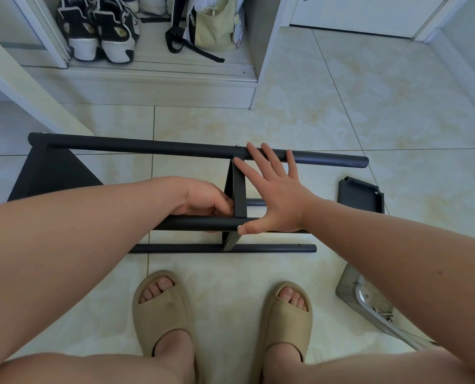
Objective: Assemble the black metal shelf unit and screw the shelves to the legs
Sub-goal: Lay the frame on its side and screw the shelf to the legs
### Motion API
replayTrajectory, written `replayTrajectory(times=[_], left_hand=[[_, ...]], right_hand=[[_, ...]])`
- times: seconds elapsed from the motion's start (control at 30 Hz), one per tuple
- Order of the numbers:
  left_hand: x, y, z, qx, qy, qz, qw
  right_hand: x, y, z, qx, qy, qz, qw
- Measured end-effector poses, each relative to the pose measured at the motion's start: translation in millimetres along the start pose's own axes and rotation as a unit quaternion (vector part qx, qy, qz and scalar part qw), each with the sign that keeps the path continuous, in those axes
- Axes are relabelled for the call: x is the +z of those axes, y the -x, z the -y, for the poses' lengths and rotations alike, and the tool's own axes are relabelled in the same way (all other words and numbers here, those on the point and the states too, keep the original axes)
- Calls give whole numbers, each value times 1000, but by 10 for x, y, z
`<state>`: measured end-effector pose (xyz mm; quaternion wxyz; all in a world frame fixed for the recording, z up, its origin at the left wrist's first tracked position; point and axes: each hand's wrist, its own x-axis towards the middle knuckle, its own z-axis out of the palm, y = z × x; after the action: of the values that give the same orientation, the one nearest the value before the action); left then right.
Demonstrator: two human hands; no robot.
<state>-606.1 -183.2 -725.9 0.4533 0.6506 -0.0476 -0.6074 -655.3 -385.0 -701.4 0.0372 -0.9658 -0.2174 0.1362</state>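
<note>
Left hand [206, 199], right hand [276, 202] on frame [147, 146]

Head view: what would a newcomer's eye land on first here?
The black shelf unit lies on its side across the tiled floor, mid-frame. The right hand is spread open against its middle shelf and far leg, while the left hand grips the near leg. A loose shelf panel lies at right.
</note>
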Motion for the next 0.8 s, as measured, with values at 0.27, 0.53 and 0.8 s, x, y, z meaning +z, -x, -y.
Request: replayTrajectory(times=[0.27, 0.53, 0.8], left_hand=[[-10, 14, -4, 8, 17, 4, 1000], [20, 1, -7, -57, -7, -13, 998], [21, 24, -13, 10, -12, -5, 1000]], right_hand=[[-2, -2, 1, 0, 3, 1, 1000], [-1, 9, 8, -1, 1, 1, 1000], [-3, 9, 8, -1, 0, 0, 1000]])
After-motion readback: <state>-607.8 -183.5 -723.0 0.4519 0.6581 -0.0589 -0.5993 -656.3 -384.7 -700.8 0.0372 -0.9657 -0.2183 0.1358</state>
